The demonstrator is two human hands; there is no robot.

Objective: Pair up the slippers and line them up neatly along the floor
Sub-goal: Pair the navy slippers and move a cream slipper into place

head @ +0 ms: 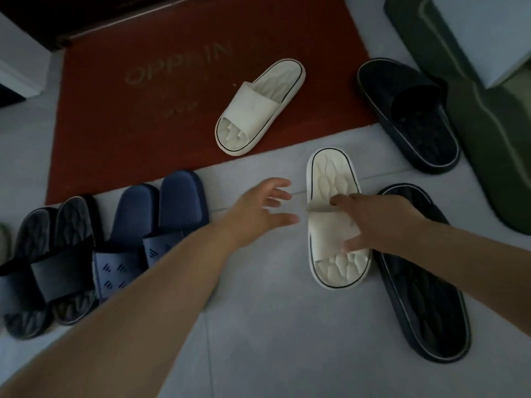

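On the floor (273,326), a black pair (43,268) and a blue pair (161,214) sit side by side at left. The right grip (373,222) seems to clasp the strap of the near white slipper (330,173), which touches a dark slipper (425,297). The left grip (258,211) hangs released just beside it. The far white slipper (258,107) lies on the red mat (129,124).

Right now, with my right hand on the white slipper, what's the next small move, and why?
Probably slide the white slipper left to sit beside the blue pair, where the row ends. Your right hand grips its strap, and its mate lies askew on the mat; the open left hand could fetch that.
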